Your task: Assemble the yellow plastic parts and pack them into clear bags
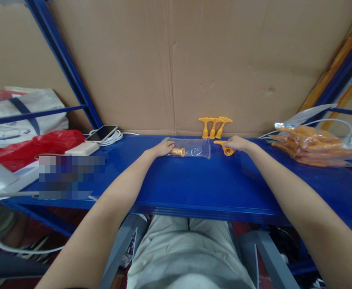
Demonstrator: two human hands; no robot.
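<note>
Both arms reach forward across a blue table (194, 188) toward its far edge, where a cardboard wall (224, 60) rises. The left hand (163, 149) rests on the left end of a small clear plastic bag (194, 147) lying flat on the table, its fingers curled down and pinching the bag's edge; an orange plastic piece (178, 152) lies inside the bag, just beside that hand. The right hand (237, 143) lies just to the right of the bag, its fingers closed around the stem of another orange piece (226, 149), whose round end points toward the bag's open side. Behind the two hands, three more orange T-shaped pieces (214, 127) stand upright together, leaning against the cardboard. Far to the right, a heap of filled bags (311, 146) with orange contents sits on the table, well apart from the hands. To the left lie a phone (101, 133) on a coil of white cable (113, 138), a white charger block (82, 149) and a red plastic bag (28, 148).
</note>
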